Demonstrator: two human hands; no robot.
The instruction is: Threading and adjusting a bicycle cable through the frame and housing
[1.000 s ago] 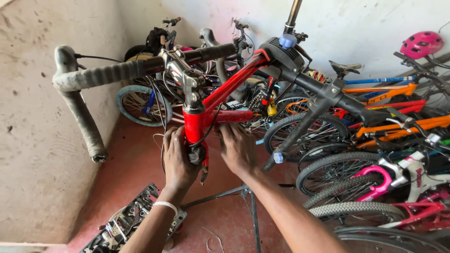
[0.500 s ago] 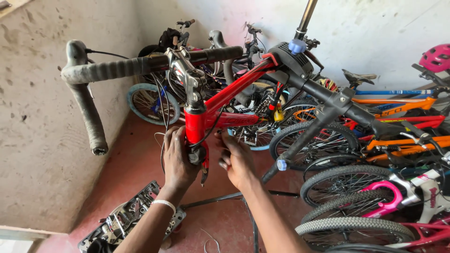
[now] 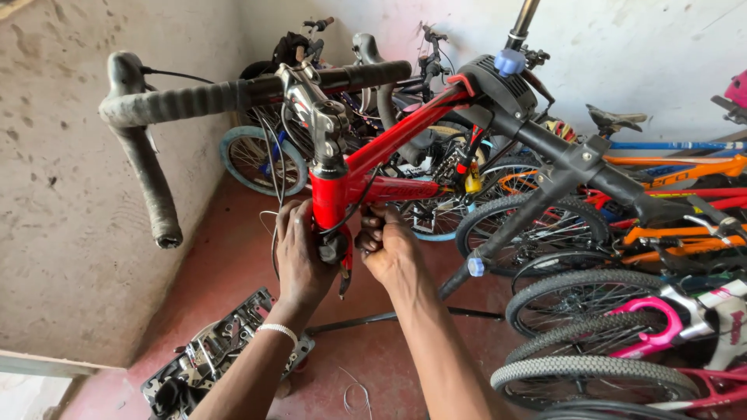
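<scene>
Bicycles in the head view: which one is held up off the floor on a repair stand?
The red-framed bicycle with taped drop handlebars, clamped in the dark repair stand. Both hands, left and right, are at its head tube. The other bicycles stand against the wall.

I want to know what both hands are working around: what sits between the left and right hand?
In the head view, the lower end of the red bike frame's head tube sits between the left hand and right hand.

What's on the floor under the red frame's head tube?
Under the red frame, the reddish floor holds an open tool case and stand legs. Both hands, left and right, cover the head tube's lower end.
</scene>
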